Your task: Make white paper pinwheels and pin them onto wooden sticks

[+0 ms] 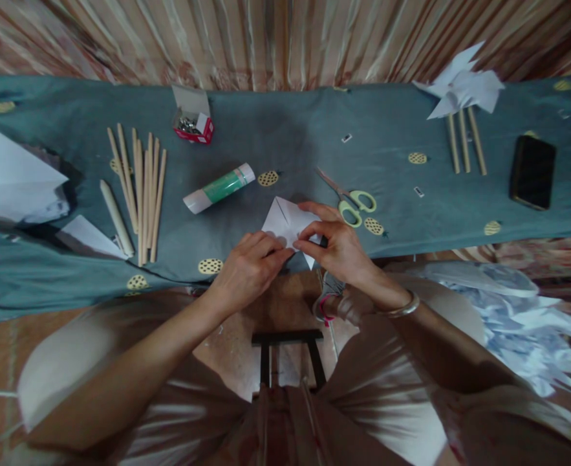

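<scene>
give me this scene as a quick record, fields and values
left hand: fingers on the white paper
right hand: fingers on the same sheet, bracelet at wrist
beyond hands: green-and-white tube, lying down
right of sheet: scissors, green handles
left side: wooden sticks, pointed tool, paper stack
back: open red-and-white box, small metal pieces inside
far right: paper pinwheels with sticks, black phone
surface: green cloth, pineapple print

Matt paper sq. (282, 220), smooth wood sticks (141, 194), shiny metal bangle (403, 304), glossy plastic glue tube (220, 188), cloth w/ soft creases (285, 142).
</scene>
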A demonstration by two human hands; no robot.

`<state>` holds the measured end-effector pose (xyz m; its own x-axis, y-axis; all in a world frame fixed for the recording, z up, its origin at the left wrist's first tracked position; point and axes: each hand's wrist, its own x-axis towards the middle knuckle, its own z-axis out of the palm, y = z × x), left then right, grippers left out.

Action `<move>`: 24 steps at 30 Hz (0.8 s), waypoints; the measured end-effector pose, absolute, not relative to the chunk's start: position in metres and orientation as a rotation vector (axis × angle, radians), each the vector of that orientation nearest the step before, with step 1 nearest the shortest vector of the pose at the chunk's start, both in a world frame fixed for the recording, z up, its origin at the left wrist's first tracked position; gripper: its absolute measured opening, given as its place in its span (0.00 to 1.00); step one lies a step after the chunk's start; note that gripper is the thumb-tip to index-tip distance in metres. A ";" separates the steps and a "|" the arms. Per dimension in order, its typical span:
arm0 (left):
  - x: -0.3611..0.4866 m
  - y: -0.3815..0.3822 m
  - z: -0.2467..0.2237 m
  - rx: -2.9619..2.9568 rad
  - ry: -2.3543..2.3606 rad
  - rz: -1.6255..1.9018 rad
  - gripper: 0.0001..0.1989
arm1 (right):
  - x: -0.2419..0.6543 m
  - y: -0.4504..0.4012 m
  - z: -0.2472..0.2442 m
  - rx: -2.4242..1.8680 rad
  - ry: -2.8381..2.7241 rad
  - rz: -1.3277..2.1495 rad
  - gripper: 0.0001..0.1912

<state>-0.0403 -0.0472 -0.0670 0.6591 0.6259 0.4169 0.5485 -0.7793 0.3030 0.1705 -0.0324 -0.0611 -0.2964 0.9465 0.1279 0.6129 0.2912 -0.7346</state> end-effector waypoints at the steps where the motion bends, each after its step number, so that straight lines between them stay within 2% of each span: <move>1: -0.040 -0.047 -0.068 2.707 0.974 0.771 0.09 | 0.170 -0.032 -0.061 -1.390 -2.005 0.775 0.05; 24: -0.039 -0.047 -0.069 2.569 1.003 0.767 0.10 | 0.167 -0.034 -0.062 -1.428 -2.002 0.701 0.05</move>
